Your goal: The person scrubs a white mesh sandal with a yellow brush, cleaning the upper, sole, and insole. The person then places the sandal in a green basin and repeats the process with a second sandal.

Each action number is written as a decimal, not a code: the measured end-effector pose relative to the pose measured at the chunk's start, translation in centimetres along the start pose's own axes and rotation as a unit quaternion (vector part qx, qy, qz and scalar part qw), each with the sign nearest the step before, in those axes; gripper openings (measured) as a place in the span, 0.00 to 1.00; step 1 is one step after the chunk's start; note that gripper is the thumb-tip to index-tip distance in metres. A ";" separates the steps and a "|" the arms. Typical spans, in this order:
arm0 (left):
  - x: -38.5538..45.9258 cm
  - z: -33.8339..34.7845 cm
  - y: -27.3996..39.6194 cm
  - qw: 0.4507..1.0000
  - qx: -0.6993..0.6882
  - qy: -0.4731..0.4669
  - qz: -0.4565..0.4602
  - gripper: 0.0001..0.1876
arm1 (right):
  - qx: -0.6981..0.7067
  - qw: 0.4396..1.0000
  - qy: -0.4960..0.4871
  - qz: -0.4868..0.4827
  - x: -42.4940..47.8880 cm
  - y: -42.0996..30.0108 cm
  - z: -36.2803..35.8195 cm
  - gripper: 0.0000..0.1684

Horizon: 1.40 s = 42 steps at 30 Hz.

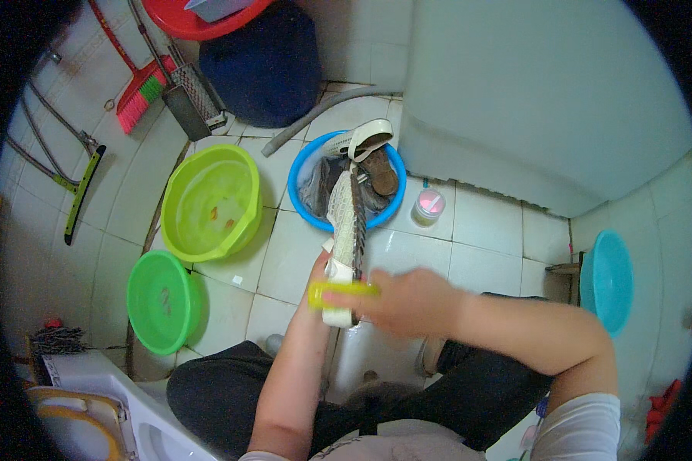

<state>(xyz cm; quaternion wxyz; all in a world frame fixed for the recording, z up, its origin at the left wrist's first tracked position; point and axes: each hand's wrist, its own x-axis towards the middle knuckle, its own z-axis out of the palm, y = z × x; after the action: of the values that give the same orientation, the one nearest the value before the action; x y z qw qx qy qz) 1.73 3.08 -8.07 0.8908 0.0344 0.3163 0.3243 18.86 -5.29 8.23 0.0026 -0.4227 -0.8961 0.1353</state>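
Note:
A white openwork shoe (344, 245) is held up on its side before me, its dark ridged sole facing right. My left hand (326, 253) is at the shoe, mostly hidden behind it. In my right hand (406, 299), blurred, is a yellow brush (341, 294), lying across the heel end of the shoe; its bristles cannot be made out. Beyond the toe stands a blue basin (295, 203) with another white sandal (354, 140), a brown shoe (382, 173) and dark grey items in it.
Yellow-green basin (255, 213) and green basin (191, 302) stand left on the tiles. A lidded jar (428, 207) is right of the blue basin. A grey hose (323, 112) lies behind; a broom (141, 86) and squeegee (85, 193) are at the left wall. A turquoise basin (608, 282) is far right.

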 end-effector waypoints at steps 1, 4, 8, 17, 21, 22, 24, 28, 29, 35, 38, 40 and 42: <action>-0.2 0.2 -0.2 0.997 0.081 -0.012 0.006 0.23 | -0.008 0.998 0.015 0.054 0.5 1.5 -0.9 0.34; -1.5 3.2 -1.5 0.979 0.187 -0.016 0.074 0.23 | -0.023 0.963 0.137 0.231 1.3 7.3 -3.0 0.30; -1.4 3.0 -1.3 0.978 0.194 0.037 0.073 0.22 | 0.021 0.982 0.084 0.168 0.0 4.6 -1.9 0.30; -0.7 1.9 -1.1 0.994 0.109 -0.006 -0.012 0.25 | 0.007 0.982 0.124 0.142 0.9 6.3 -1.0 0.31; -0.6 1.9 -1.5 0.972 0.215 0.040 0.083 0.26 | 0.010 0.979 0.108 0.171 0.7 5.7 -1.0 0.29; 0.7 -2.2 -0.3 0.979 0.175 0.076 0.072 0.26 | 0.027 0.991 0.008 0.127 0.9 2.3 -2.6 0.29; -0.3 -1.0 0.7 0.999 0.010 -0.025 -0.027 0.25 | 0.034 0.999 0.014 0.016 -0.8 -0.4 -0.1 0.31; -1.1 1.1 0.5 0.995 0.092 0.022 0.008 0.24 | 0.028 0.998 -0.034 0.049 0.2 1.1 -2.2 0.30; -0.6 0.3 0.5 0.984 0.178 0.009 0.018 0.25 | 0.030 0.994 0.005 0.104 0.9 2.6 -2.7 0.30; -1.6 2.6 -1.2 0.970 0.219 -0.003 0.102 0.19 | 0.005 0.983 0.093 0.161 -0.3 6.1 -2.1 0.27; -0.7 0.6 0.2 0.990 0.110 0.031 0.087 0.16 | 0.032 0.998 0.006 0.058 -0.7 0.8 -0.9 0.28; -1.9 2.9 0.1 0.999 0.005 0.021 0.042 0.15 | 0.015 1.000 0.022 0.000 -0.8 1.2 -0.9 0.29; -0.4 0.1 0.6 0.978 0.200 0.031 0.055 0.23 | -0.005 0.999 0.019 -0.029 -0.1 2.5 -1.7 0.30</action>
<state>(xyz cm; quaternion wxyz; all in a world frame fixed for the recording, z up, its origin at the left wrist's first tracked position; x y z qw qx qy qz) 1.21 3.31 -7.56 0.8366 0.2191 0.4000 0.3036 21.03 -3.49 9.24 0.0215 -0.3995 -0.9083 0.1225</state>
